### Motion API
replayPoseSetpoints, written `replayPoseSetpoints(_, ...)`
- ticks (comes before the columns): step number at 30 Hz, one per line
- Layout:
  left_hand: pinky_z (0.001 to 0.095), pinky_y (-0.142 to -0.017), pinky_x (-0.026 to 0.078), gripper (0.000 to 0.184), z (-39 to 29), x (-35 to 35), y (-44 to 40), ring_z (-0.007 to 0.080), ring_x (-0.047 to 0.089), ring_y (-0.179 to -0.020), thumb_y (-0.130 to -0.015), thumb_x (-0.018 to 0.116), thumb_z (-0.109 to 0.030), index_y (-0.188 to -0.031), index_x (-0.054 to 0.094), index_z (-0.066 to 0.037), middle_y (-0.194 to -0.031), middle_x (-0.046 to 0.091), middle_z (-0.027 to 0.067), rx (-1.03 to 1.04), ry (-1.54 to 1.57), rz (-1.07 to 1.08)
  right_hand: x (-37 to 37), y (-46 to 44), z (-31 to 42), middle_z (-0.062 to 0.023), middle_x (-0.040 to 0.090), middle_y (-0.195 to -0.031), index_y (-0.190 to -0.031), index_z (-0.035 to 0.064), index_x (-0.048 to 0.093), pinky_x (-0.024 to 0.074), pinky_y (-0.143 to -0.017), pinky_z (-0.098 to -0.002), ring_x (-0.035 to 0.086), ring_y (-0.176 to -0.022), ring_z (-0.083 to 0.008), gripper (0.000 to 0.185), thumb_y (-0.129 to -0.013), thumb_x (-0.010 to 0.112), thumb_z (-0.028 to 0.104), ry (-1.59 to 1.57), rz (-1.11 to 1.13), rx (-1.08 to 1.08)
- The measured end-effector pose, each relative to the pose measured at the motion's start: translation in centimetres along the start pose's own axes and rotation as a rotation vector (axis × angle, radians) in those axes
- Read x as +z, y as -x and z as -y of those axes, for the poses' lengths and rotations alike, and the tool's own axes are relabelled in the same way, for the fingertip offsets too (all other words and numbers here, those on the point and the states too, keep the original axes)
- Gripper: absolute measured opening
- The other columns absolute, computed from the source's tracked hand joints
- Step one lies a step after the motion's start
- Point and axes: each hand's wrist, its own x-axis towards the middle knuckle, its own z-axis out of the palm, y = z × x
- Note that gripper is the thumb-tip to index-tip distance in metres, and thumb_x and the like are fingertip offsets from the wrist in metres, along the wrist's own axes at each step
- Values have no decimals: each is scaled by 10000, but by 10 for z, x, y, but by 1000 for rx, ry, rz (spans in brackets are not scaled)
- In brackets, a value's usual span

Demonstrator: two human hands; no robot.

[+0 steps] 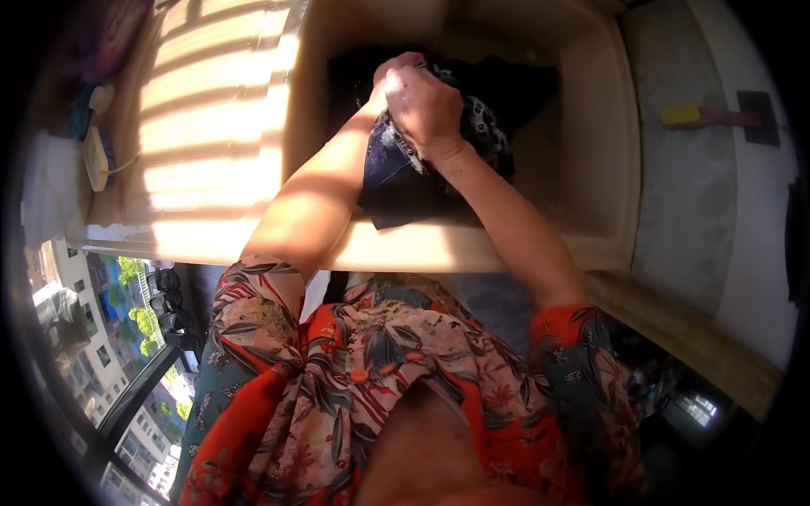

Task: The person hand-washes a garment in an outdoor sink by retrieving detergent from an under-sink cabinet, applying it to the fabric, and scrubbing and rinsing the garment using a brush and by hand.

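Observation:
Dark patterned cloth (487, 126), navy and black with white marks, hangs bunched beneath my two hands in the basin of a beige sink (582, 185). My left hand (395, 72) is closed on the cloth at its upper left, partly hidden behind the other hand. Pressed close against it, my right hand (426, 110) forms a fist around the same cloth, with wet-looking skin and a bit of foam. More dark fabric (527, 88) lies in the basin behind and to the right. The fingertips of both hands are hidden.
A sunlit ribbed washboard surface (211, 110) adjoins the basin on the left. A scrub brush (97, 160) rests at its far left edge. On the right ledge lies a brush with a yellow and pink handle (713, 117). A window is at lower left.

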Motion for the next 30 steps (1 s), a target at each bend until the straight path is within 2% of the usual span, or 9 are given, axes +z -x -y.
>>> replayPoseSetpoints(2, 343, -765, 498, 377, 14, -4, -30, 291, 625, -873, -758, 609, -184, -1119, 582, -78, -943, 651, 148, 229, -468, 539, -1, -32, -49, -180, 597, -762, -768, 76, 587, 458, -642, -453, 565, -719, -394, 227, -822, 550, 293, -64, -95, 210)
replayPoseSetpoints(3, 370, -713, 504, 485, 6, -4, -22, 307, 624, -818, -651, 698, -247, -1097, 596, -86, -922, 656, 132, 227, 75, 382, -6, -38, -82, -177, 598, -745, -775, 71, 595, 451, -641, -439, 572, -705, -381, 249, -826, 543, 309, 47, 8, 216)
replayPoseSetpoints(6, 367, -755, 494, 642, -21, 6, -26, 301, 633, -869, -627, 749, -492, -1022, 627, -2, -923, 651, 169, -665, 849, 497, -16, -40, -135, -112, 620, -710, -796, 48, 638, 439, -627, -362, 593, -663, -245, 285, -852, 569, 319, -27, 152, 490)
replayPoseSetpoints(8, 340, -819, 484, 747, -44, -29, -32, 301, 624, -934, -623, 731, -572, -1040, 619, 38, -964, 643, 197, -458, 225, 579, -50, -38, -144, -28, 622, -769, -858, 37, 648, 445, -679, -295, 564, -729, -130, 276, -870, 605, 309, -387, 41, 661)
replayPoseSetpoints(12, 333, -869, 472, 666, -14, -25, -33, 292, 616, -983, -552, 770, -408, -1059, 632, 1, -988, 652, 174, -329, -129, 633, -96, -26, -157, -12, 611, -916, -965, 37, 616, 420, -814, -247, 544, -878, -95, 280, -867, 636, 298, -513, 193, 614)
replayPoseSetpoints(17, 275, -703, 476, 140, 0, -29, -33, 181, 579, -765, -643, 617, 29, -738, 535, -33, -905, 664, 174, -590, 916, 356, -103, 30, -89, -83, 677, -849, -1066, -5, 617, 470, -796, -302, 614, -819, -163, 503, -701, 783, 300, -4, 1064, 521)
replayPoseSetpoints(24, 257, -793, 449, 222, -2, -16, -29, 177, 579, -855, -717, 560, 43, -926, 630, 19, -923, 642, 111, -595, 766, 367, -103, 9, -109, -40, 634, -802, -1036, -33, 602, 469, -670, -220, 573, -671, -103, 312, -738, 559, 52, -915, 322, 714)
replayPoseSetpoints(29, 282, -819, 450, 197, 5, -8, -32, 177, 572, -879, -749, 552, -20, -906, 668, 7, -913, 641, 78, -1002, 962, 73, -46, -24, -92, -40, 598, -781, -1141, 71, 586, 460, -628, -276, 552, -647, -129, 383, -770, 526, 143, -651, 190, 710)
replayPoseSetpoints(30, 301, -866, 446, 253, 11, -10, -37, 184, 561, -918, -829, 527, -140, -1000, 640, 8, -972, 629, 97, -1175, 1054, 70, -19, -22, -72, -100, 583, -735, -1076, 90, 602, 491, -643, -349, 612, -686, -196, 300, -798, 536, 182, -294, -11, 297)
